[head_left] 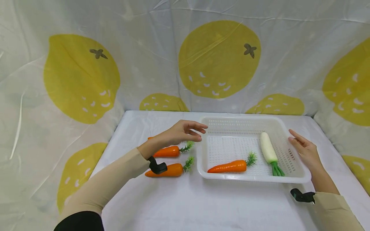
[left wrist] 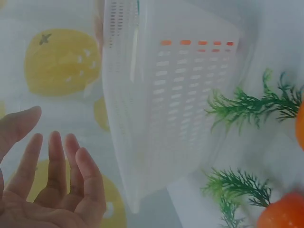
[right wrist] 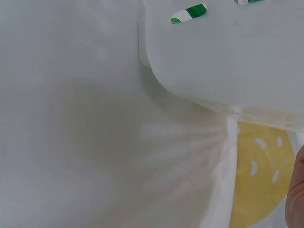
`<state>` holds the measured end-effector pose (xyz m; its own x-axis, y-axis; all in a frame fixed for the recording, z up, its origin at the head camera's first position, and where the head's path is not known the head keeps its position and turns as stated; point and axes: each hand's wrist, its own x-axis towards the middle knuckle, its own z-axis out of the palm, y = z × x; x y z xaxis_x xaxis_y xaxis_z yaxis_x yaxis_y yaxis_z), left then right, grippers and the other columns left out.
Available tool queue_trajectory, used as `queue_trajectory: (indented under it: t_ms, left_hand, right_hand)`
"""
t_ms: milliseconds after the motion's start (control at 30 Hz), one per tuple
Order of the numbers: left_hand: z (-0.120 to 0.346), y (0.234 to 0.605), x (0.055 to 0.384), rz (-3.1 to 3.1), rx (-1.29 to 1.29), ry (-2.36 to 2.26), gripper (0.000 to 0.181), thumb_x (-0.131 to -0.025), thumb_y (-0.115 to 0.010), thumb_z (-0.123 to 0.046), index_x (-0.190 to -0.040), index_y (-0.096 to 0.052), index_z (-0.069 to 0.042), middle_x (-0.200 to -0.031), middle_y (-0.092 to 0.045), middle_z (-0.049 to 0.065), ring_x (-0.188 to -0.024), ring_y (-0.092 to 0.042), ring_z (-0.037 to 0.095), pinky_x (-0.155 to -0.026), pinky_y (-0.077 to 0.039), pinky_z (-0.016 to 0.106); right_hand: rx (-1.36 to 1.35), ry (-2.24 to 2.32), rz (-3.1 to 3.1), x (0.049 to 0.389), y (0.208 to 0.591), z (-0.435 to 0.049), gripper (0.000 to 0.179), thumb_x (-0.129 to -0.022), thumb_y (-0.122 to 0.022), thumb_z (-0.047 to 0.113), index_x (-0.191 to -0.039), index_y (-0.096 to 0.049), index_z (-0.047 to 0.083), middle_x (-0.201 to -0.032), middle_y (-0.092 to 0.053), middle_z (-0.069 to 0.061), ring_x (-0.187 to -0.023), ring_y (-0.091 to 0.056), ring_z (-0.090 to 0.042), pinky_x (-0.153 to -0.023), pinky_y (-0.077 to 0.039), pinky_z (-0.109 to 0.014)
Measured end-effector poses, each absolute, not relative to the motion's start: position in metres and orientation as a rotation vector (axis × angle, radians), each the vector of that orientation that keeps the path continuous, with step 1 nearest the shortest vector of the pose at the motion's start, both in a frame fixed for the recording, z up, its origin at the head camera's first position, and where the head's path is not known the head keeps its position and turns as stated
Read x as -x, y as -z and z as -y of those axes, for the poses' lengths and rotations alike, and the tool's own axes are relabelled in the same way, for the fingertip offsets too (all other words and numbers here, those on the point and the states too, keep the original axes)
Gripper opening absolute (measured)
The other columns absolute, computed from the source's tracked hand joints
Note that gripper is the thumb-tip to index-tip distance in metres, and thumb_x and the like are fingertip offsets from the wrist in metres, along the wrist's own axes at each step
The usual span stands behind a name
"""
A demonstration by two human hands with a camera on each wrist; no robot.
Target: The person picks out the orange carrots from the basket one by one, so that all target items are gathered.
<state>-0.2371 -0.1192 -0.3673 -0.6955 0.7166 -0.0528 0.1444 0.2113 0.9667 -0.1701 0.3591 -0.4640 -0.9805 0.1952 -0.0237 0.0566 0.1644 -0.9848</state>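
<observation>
A white plastic basket point(head_left: 240, 175) with slotted walls holds an orange carrot point(head_left: 231, 166) with a leafy top and a white radish point(head_left: 268, 147) with green stems. My left hand point(head_left: 188, 131) hovers by the basket's left rim, fingers spread and lightly bent, holding nothing; the left wrist view shows the hand point(left wrist: 57, 190) apart from the basket wall point(left wrist: 175, 95). At the right side is my right hand point(head_left: 306, 152), its fingertips close to the rim; I cannot tell whether they touch. Only a sliver of that hand point(right wrist: 296, 194) shows in the right wrist view.
Left of the basket, under my left forearm, lie a carrot point(head_left: 170, 151) and another carrot point(head_left: 167, 170); an orange tip point(head_left: 149, 138) shows behind the wrist. A white cloth point(head_left: 219, 205) covers the table. Lemon-printed curtains point(head_left: 144, 64) hang behind and at the sides.
</observation>
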Motion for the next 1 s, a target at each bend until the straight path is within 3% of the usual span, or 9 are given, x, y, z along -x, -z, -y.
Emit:
queue_trajectory:
  t_ms: [300, 533, 833, 1000]
  left_hand:
    - [0.067, 0.366, 0.252, -1.941, -0.796, -1.447, 0.049, -0.091, -0.074, -0.007, -0.138, -0.061, -0.012, -0.129, -0.065, 0.004, -0.113, -0.065, 0.022, -0.096, -0.051, 0.032]
    - [0.022, 0.374, 0.26, -1.919, -0.839, -1.332, 0.049, -0.087, -0.076, -0.002, -0.135, -0.064, -0.008, -0.124, -0.068, 0.008, -0.104, -0.068, 0.017, -0.089, -0.055, 0.033]
    - [-0.011, 0.392, 0.265, -1.92, -0.756, -1.14, 0.046, -0.085, -0.08, -0.009, -0.129, -0.069, -0.016, -0.111, -0.071, -0.005, -0.103, -0.065, 0.01, -0.093, -0.052, 0.037]
    - [-0.023, 0.397, 0.266, -1.895, -0.712, -1.107, 0.044, -0.085, -0.081, -0.011, -0.127, -0.07, -0.017, -0.117, -0.071, 0.002, -0.101, -0.064, 0.007, -0.097, -0.051, 0.044]
  right_hand:
    - [0.281, -1.904, 2.357, 0.173, 0.463, -0.359, 0.055, -0.1, -0.063, 0.029, -0.152, -0.045, 0.022, -0.09, -0.062, 0.022, -0.079, -0.058, 0.007, -0.066, -0.05, -0.01]
    - [0.29, -1.874, 2.37, 0.174, 0.463, -0.359, 0.056, -0.1, -0.063, 0.031, -0.152, -0.044, 0.022, -0.091, -0.061, 0.023, -0.08, -0.056, 0.008, -0.068, -0.049, -0.008]
    - [0.281, -1.905, 2.34, 0.173, 0.464, -0.359, 0.056, -0.099, -0.063, 0.03, -0.151, -0.045, 0.021, -0.091, -0.061, 0.021, -0.08, -0.057, 0.007, -0.067, -0.05, -0.009]
    - [0.269, -1.888, 2.339, 0.173, 0.465, -0.36, 0.055, -0.1, -0.063, 0.029, -0.151, -0.046, 0.021, -0.091, -0.061, 0.022, -0.08, -0.057, 0.008, -0.067, -0.05, -0.009]
